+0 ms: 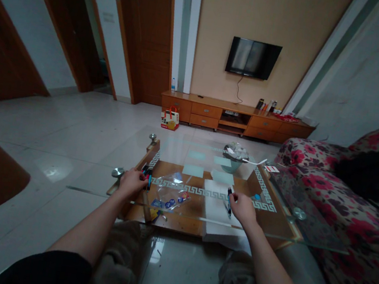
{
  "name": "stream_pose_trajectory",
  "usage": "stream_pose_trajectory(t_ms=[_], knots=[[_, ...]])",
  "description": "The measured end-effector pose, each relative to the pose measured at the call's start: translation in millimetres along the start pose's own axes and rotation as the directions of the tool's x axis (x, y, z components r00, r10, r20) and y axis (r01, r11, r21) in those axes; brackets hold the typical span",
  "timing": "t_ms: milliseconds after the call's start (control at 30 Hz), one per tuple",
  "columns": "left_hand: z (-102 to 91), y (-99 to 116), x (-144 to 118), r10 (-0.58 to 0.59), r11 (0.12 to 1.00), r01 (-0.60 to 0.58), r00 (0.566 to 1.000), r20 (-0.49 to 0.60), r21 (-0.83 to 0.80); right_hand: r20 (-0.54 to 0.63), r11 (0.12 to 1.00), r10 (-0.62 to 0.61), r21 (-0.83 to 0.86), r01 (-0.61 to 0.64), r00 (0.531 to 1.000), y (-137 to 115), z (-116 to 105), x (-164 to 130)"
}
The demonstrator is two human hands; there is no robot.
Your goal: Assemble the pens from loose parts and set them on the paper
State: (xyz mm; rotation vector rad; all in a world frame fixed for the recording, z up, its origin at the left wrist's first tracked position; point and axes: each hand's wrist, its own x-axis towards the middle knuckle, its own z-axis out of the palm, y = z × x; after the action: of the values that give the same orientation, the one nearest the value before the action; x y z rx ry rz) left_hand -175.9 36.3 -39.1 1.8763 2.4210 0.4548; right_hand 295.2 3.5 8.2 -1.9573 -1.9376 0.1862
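- A slim pen (pixel 229 202), mostly dark with a bluish stretch partway along, is pinched in the right hand (pixel 242 208). It slants slightly, its far end leaning left, and shows against white paper (pixel 213 201).
- A small bunch of pens (pixel 148 172), dark with touches of blue and pinkish red, sits close together at the left hand (pixel 133 182), toward the left of the glass table (pixel 185 216); too small to count.
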Motion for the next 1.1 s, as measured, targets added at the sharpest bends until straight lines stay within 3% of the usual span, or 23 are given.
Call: stream_pose_trajectory(t_ms=[200, 400, 500, 567, 633, 733, 833, 933, 1000, 1100], knots=[[-6.3, 14.7, -3.5, -0.013, 0.995, 0.014, 1.000, -0.004, 0.100, 0.001, 0.999, -0.026, 0.025, 0.026, 1.000, -3.7, 0.8, -1.4], [-7.7, 13.3, -3.7, -0.022, 0.998, 0.028, 0.995, -0.100, 0.057, -0.004, 0.997, -0.023, 0.072, 0.023, 1.000, -6.4, 1.2, -2.0], [-11.1, 18.1, -4.2, 0.029, 0.998, -0.038, 0.987, -0.158, -0.051, -0.010, 0.993, -0.020, 0.118, 0.021, 1.000, -5.1, 3.5, -1.0], [-13.1, 28.6, -7.1, 0.136, 0.974, -0.161, 0.978, -0.156, -0.160, -0.015, 0.984, -0.021, 0.175, 0.023, 1.000, -5.2, 7.4, 0.7], [-14.4, 45.4, -13.4, 0.311, 0.906, -0.342, 0.938, -0.155, -0.250, 0.009, 0.964, -0.025, 0.264, 0.022, 1.000, -8.3, 13.1, 2.5], [-15.4, 77.4, -28.5, 0.506, 0.775, -0.522, 0.850, -0.145, -0.355, 0.144, 0.875, -0.023, 0.482, -0.050, 0.989, -20.2, 23.4, 2.8], [-15.9, 107.6, -46.3, 0.662, 0.661, -0.622, 0.746, -0.064, -0.419, 0.307, 0.700, -0.038, 0.688, -0.194, 0.951, -36.6, 34.3, -0.5], [-16.1, 129.2, -62.1, 0.757, 0.599, -0.674, 0.652, 0.032, -0.432, 0.452, 0.583, -0.058, 0.739, -0.338, 0.890, -49.6, 45.8, -3.2], [-16.8, 139.3, -69.9, 0.763, 0.602, -0.687, 0.646, 0.038, -0.408, 0.498, 0.548, -0.070, 0.743, -0.384, 0.864, -54.8, 52.9, -2.7], [-19.7, 151.0, -77.0, 0.778, 0.606, -0.722, 0.625, 0.060, -0.333, 0.496, 0.536, -0.070, 0.750, -0.387, 0.865, -58.9, 60.3, -0.3]])
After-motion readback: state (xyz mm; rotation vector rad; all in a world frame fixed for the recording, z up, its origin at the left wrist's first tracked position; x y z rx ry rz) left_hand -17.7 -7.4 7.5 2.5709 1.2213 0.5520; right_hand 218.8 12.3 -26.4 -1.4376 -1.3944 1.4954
